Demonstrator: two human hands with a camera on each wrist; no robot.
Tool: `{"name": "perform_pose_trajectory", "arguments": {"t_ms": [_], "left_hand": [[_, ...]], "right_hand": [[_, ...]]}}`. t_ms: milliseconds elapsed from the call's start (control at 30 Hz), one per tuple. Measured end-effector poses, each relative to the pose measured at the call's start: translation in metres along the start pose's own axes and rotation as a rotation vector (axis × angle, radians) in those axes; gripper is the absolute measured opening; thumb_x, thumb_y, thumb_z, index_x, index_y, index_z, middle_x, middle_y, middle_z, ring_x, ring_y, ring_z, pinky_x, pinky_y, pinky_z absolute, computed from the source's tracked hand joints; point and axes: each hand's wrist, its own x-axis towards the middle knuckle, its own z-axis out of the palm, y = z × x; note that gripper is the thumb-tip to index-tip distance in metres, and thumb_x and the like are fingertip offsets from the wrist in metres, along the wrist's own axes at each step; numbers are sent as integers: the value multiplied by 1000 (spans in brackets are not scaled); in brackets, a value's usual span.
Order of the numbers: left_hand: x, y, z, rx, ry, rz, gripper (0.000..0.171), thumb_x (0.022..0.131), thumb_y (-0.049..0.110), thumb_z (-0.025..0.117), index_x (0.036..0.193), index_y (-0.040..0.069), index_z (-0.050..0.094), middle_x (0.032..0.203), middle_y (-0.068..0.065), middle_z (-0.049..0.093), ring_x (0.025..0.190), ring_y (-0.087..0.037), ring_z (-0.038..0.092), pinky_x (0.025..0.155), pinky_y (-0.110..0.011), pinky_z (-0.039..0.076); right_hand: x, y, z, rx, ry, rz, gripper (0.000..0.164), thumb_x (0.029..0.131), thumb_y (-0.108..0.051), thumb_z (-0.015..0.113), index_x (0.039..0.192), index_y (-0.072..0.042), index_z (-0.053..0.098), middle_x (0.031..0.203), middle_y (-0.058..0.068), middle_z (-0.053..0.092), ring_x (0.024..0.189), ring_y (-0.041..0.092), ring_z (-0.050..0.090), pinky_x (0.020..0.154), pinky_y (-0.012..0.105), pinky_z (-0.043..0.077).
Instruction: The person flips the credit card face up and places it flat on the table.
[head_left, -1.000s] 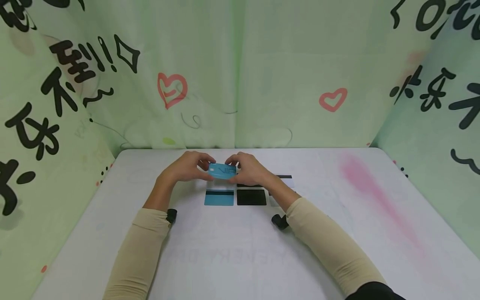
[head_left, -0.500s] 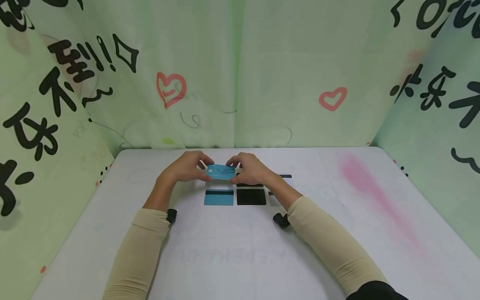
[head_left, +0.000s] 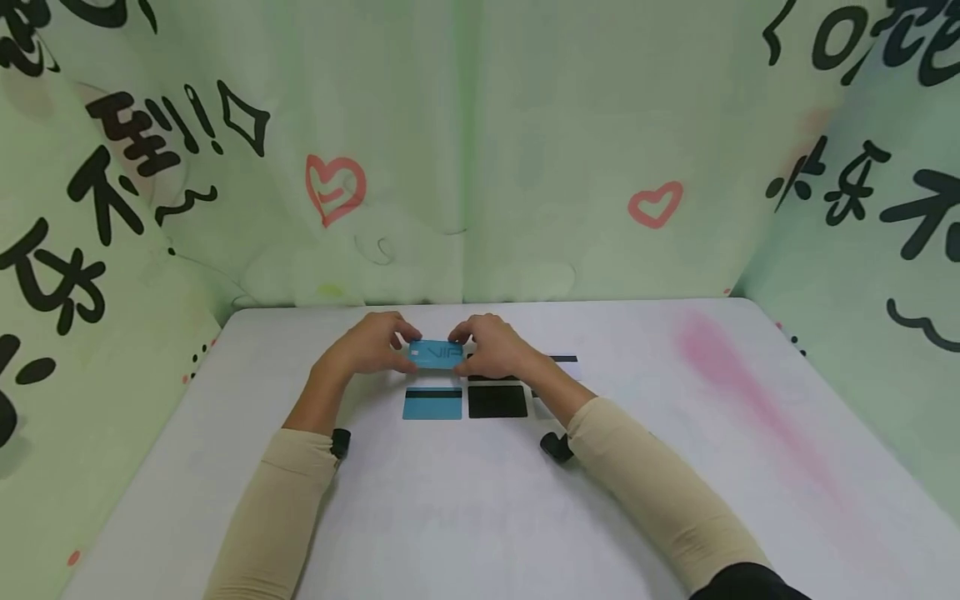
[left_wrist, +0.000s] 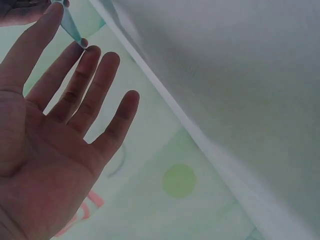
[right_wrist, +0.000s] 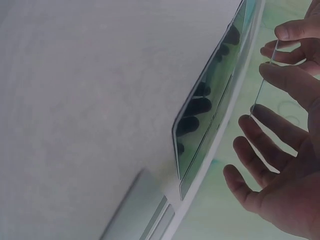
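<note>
A blue card with "VIP" on its face [head_left: 437, 354] is held up between both hands just above the table. My left hand [head_left: 372, 343] pinches its left end between thumb and fingertips. At the right end, my right hand [head_left: 497, 347] grips it the same way. Seen nearly edge-on, the card [left_wrist: 71, 27] touches the left fingertips in the left wrist view. In the right wrist view the right hand [right_wrist: 280, 175] has the card's thin edge [right_wrist: 262, 82] at its thumb and fingertips; its other fingers are spread.
Nearer me lie a blue card with a black stripe [head_left: 432, 404] and a black card [head_left: 498, 402]. Another black card [head_left: 493, 378] is mostly hidden by the right hand. A white striped card [head_left: 567, 363] and a pale card [head_left: 542, 408] lie near the right forearm.
The head view has shifted slightly, so everything sits a little lower and further left. Both hands keep hold of the VIP card in nearly the same place.
</note>
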Motion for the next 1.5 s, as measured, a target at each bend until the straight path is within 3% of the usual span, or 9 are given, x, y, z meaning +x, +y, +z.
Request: {"name": "perform_pose_trajectory", "arguments": {"t_ms": [200, 500, 1500], "left_hand": [[-8, -3, 1, 20, 3, -24, 51, 85, 18, 87, 130, 2, 71, 124, -14, 68, 115, -34, 66, 94, -44, 56], [-4, -2, 5, 35, -42, -18, 51, 86, 17, 85, 132, 1, 70, 124, -15, 69, 118, -35, 63, 99, -47, 54], [0, 10, 12, 111, -66, -83, 51, 87, 9, 82, 134, 0, 67, 133, -14, 70, 119, -31, 64, 105, -47, 52]], "right_hand": [[3, -5, 4, -27, -11, -11, 49, 86, -24, 84, 131, -9, 71, 124, 12, 70, 119, 29, 60, 99, 44, 52], [1, -2, 5, -58, -41, -7, 49, 87, -25, 83, 132, -9, 72, 122, 12, 71, 115, 28, 61, 95, 43, 54], [-2, -4, 5, -100, -83, 7, 48, 90, -22, 80, 133, -2, 70, 127, 12, 72, 119, 29, 64, 99, 50, 55]]}}
